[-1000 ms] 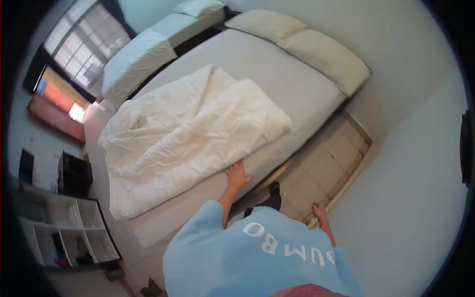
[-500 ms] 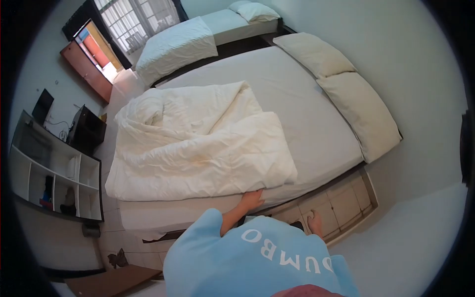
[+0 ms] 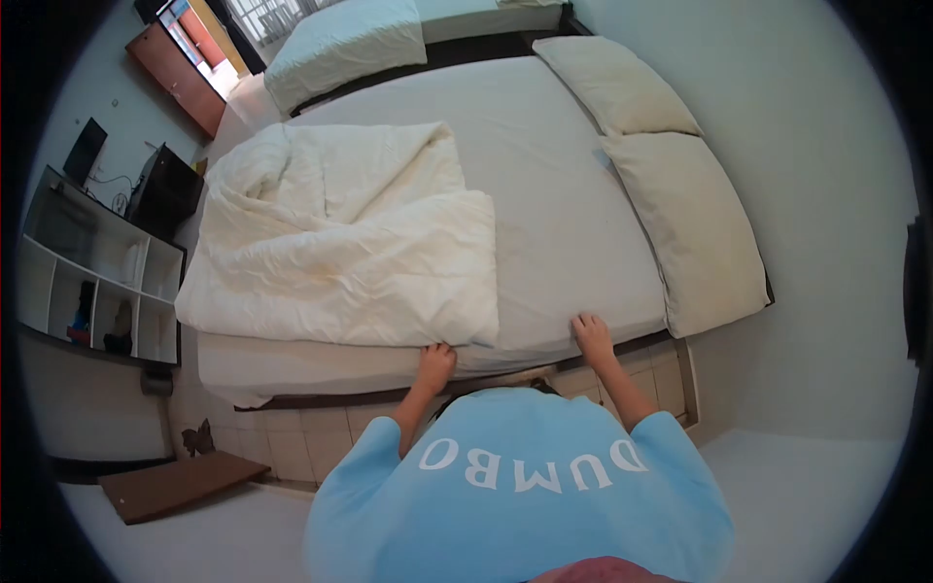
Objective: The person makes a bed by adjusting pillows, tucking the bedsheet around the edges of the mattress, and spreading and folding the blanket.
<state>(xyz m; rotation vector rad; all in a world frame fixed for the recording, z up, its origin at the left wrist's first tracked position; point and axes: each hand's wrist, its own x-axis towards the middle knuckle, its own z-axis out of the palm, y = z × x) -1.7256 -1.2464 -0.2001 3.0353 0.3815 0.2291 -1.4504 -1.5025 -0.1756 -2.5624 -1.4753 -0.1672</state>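
A cream duvet (image 3: 360, 262), folded and rumpled, covers the foot half of the large bed. My left hand (image 3: 437, 364) is at its near edge, close to the corner, with fingers bent onto the hem. Farther right, my right hand (image 3: 594, 340) lies on the pale fitted sheet (image 3: 554, 243) at the mattress edge. Its fingers are a little apart and hold nothing.
Two cream pillows (image 3: 690, 228) lie at the headboard end against the wall. A second bed (image 3: 340, 44) stands beyond. At left are an open shelf unit (image 3: 121, 282), a black cabinet (image 3: 165, 194) and an open door (image 3: 178, 78). A brown board (image 3: 185, 486) is behind on the left.
My right hand has risen from beside the bed onto the sheet. My left hand stays at the duvet's near edge, nearer its corner. The view has tilted down and shifted.
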